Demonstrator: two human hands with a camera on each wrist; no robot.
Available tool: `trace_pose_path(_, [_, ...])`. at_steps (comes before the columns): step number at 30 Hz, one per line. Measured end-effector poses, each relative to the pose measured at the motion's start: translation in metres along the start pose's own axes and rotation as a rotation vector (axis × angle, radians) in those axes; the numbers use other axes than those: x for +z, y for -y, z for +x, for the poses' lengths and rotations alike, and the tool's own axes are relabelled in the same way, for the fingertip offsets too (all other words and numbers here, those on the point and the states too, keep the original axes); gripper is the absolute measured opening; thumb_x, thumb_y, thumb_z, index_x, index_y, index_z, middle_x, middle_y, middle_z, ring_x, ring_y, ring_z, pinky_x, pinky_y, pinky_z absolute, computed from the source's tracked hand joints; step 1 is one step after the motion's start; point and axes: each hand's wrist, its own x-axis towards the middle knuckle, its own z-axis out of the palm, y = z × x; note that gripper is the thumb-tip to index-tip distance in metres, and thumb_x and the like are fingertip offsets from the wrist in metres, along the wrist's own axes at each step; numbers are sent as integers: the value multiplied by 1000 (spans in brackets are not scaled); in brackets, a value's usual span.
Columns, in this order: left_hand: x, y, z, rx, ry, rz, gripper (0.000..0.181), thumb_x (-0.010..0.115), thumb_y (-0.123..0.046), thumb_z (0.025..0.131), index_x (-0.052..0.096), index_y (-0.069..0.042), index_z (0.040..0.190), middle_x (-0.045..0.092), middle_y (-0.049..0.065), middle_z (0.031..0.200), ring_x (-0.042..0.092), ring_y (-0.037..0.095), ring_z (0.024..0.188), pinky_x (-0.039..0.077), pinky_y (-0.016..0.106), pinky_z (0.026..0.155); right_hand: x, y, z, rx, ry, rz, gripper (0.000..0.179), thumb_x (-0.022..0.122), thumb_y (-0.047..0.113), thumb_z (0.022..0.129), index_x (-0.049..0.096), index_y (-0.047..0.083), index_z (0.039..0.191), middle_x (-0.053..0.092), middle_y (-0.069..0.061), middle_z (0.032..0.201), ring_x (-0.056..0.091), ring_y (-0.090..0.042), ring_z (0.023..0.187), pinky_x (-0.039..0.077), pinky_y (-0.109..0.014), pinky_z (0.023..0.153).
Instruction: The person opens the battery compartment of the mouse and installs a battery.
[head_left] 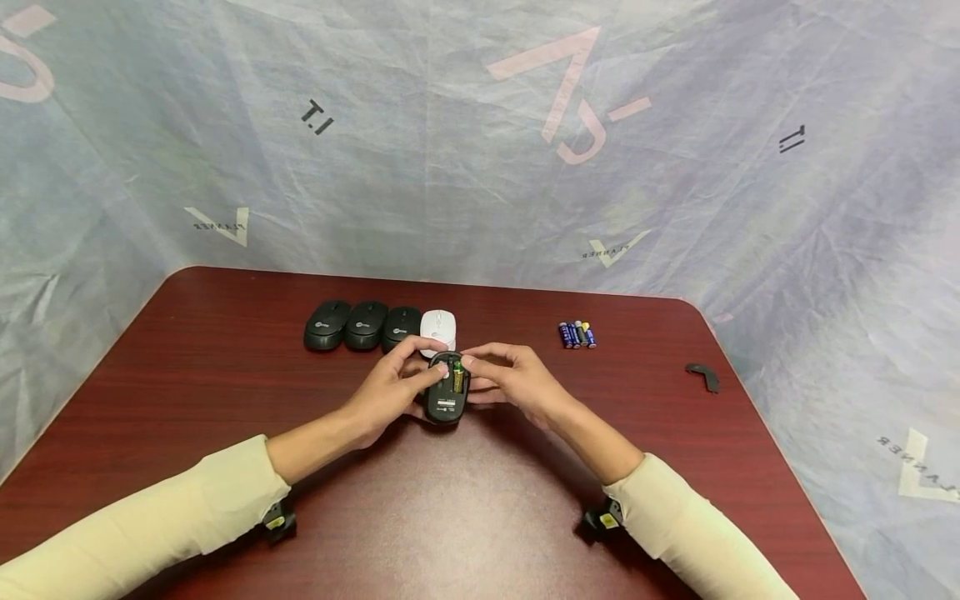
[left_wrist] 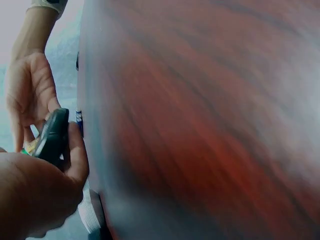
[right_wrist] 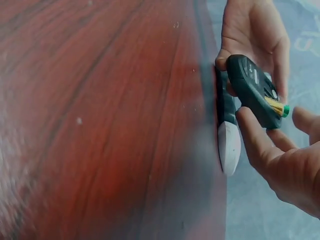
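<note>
Bottom side up, a black computer mouse (head_left: 445,408) is held above the table, its battery compartment uncovered. My left hand (head_left: 382,390) grips it, thumb on the underside and fingers round the edge. A green and gold battery (right_wrist: 275,106) sits tilted in the compartment, one end sticking out. My right hand (head_left: 525,383) is at the other side, fingers extended along the mouse's edge. In the right wrist view its thumb lies just off the battery's green end.
Black mice (head_left: 367,323) and a white mouse (head_left: 438,322) stand in a row behind the hands. Several blue batteries (head_left: 576,335) lie together at the back right. Near the right edge of the reddish table (head_left: 465,517) is a curved black cover (head_left: 703,377).
</note>
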Motion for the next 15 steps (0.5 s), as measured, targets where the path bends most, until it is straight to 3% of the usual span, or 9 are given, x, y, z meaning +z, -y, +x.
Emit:
trace_pose_path(7, [9,-6,-4,-21,-84,42,37,77,-25,110,58,-9,137,81,13,116,76,14,88,64,36,69,3,-7,2,-16,-6,33,32,77,4,106,75,-8,136,82,-15,122,84,-23,97,72,-50,94])
trace_pose_path(15, [11,-6,-5,19,-71,26,32,78,-13,108,59,-3,132,81,13,109,76,12,82,65,31,66,6,-7,0,-79,-33,30,29,81,-3,102,78,-13,129,85,-13,112,84,-19,88,73,-49,89])
